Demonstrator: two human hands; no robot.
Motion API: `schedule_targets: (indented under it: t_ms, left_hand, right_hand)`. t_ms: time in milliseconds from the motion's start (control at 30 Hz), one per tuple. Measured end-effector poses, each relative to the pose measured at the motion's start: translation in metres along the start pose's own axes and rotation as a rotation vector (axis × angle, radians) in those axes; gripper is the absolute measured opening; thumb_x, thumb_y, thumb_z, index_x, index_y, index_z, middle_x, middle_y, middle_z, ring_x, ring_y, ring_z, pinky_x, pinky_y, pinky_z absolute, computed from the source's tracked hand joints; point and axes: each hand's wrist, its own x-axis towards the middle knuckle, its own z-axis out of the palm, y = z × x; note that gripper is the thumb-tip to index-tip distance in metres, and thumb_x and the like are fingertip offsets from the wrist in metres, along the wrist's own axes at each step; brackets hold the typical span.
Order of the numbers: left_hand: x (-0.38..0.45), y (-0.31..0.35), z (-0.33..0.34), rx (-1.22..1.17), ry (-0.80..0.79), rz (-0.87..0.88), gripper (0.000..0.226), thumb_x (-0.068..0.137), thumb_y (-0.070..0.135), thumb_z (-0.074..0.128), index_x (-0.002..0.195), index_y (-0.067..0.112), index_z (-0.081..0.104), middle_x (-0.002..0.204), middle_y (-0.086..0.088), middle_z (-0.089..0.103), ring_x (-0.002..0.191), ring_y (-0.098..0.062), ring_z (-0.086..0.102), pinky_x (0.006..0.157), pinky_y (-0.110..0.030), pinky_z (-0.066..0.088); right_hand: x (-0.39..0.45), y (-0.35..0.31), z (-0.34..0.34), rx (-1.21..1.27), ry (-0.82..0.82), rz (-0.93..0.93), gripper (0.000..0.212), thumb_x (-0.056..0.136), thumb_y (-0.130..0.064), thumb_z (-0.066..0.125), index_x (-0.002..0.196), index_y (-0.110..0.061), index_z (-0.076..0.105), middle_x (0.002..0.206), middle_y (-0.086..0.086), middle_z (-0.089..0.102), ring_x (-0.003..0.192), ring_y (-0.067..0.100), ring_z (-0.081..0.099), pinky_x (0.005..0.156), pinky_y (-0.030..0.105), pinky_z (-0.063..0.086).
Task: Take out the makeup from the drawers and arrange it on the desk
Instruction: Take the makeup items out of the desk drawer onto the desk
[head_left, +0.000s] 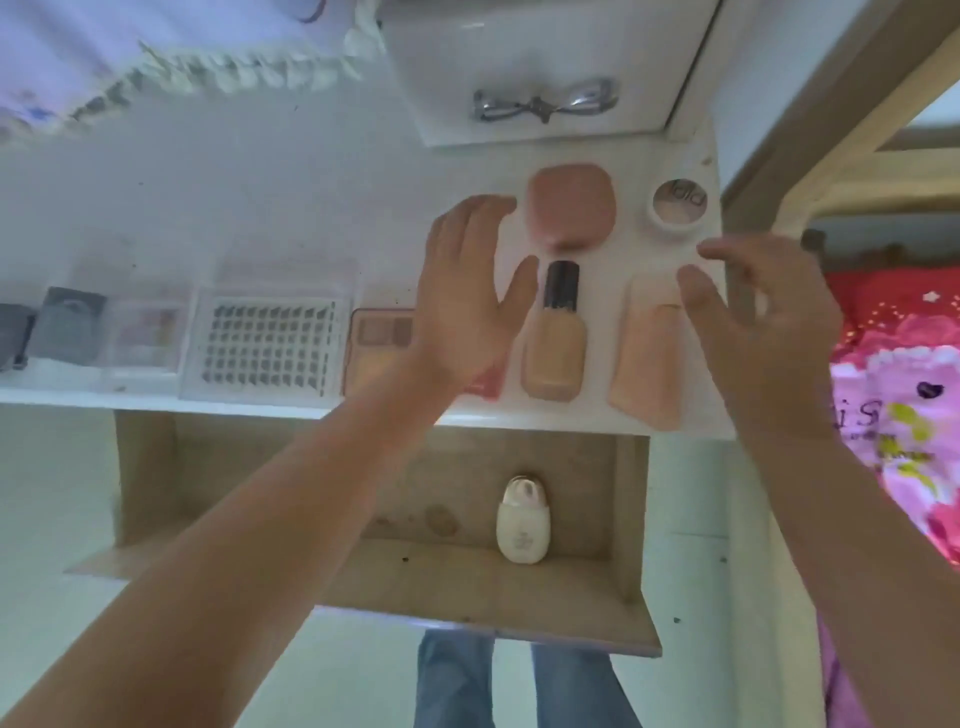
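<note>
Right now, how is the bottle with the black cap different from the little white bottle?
The black-capped bottle lies on the white desk; the little white bottle lies in the open drawer. The first is beige, taller and squarish; the second is cream, shorter and rounded. Neither hand touches either.

- A row of things is lying along the front of the tabletop (260, 208): from the left, two pouches (67, 332), a clear box (148, 338), a nail tray (267, 348), a palette (382, 338), a bottle (553, 343) and a tube (649, 364).
- A compact (571, 205) is sitting just behind the bottle, with a jar (678, 208) to its right.
- A curler (545, 101) is lying on a tray (441, 67) behind the compact.
- The left hand (467, 301) is hovering over the palette; the right hand (763, 322) is over the tube.
- The drawer (519, 592) is standing open below the tabletop's front edge, a small bottle (519, 519) lying in it.
- A bed (893, 364) is lying to the right.
</note>
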Motion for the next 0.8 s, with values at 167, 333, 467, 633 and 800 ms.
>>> schedule_targets:
  t_ms: [167, 333, 467, 633, 800]
  left_hand:
    - [-0.141, -0.048, -0.038, 0.032, -0.052, 0.124, 0.018, 0.078, 0.008, 0.049, 0.094, 0.002, 0.050, 0.076, -0.022, 0.062, 0.080, -0.022, 0.045, 0.072, -0.026, 0.038]
    - [-0.231, -0.119, -0.068, 0.127, -0.403, -0.723, 0.022, 0.080, 0.008, 0.057, 0.098, -0.006, 0.058, 0.096, -0.023, 0.061, 0.094, -0.034, 0.053, 0.079, -0.035, 0.039]
    - [-0.231, -0.175, -0.083, 0.257, -0.501, -1.021, 0.060, 0.079, 0.026, 0.065, 0.125, -0.006, 0.041, 0.123, -0.029, 0.049, 0.115, -0.041, 0.045, 0.096, -0.043, 0.037]
    - [-0.217, -0.194, -0.064, 0.268, -0.671, -0.988, 0.077, 0.075, 0.046, 0.066, 0.128, 0.002, 0.031, 0.127, -0.023, 0.042, 0.118, -0.039, 0.042, 0.091, -0.045, 0.039]
    - [-0.237, -0.183, -0.052, 0.219, -0.676, -1.077, 0.069, 0.083, 0.030, 0.058, 0.131, 0.000, 0.019, 0.134, -0.027, 0.029, 0.119, -0.042, 0.040, 0.093, -0.044, 0.040]
  right_hand:
    - [-0.117, -0.033, 0.027, -0.097, -0.507, -0.068, 0.023, 0.078, -0.024, 0.064, 0.084, -0.002, 0.067, 0.075, 0.010, 0.065, 0.076, 0.020, 0.056, 0.073, 0.018, 0.038]
    - [-0.182, -0.017, 0.097, -0.495, -1.069, 0.659, 0.077, 0.075, -0.042, 0.068, 0.134, -0.011, 0.031, 0.135, 0.016, 0.036, 0.120, 0.034, 0.041, 0.098, 0.038, 0.038]
    - [-0.208, -0.015, 0.135, -0.682, -0.817, 0.725, 0.068, 0.079, -0.017, 0.062, 0.133, -0.002, 0.024, 0.133, 0.023, 0.026, 0.114, 0.043, 0.040, 0.094, 0.041, 0.040]
    - [-0.221, -0.007, 0.151, -0.680, -0.589, 0.793, 0.059, 0.079, -0.009, 0.058, 0.126, 0.001, 0.025, 0.126, 0.025, 0.029, 0.104, 0.045, 0.047, 0.085, 0.042, 0.044]
    - [-0.226, -0.003, 0.154, -0.705, -0.527, 0.765, 0.057, 0.076, -0.007, 0.060, 0.122, 0.006, 0.028, 0.125, 0.029, 0.031, 0.102, 0.047, 0.049, 0.086, 0.044, 0.042]
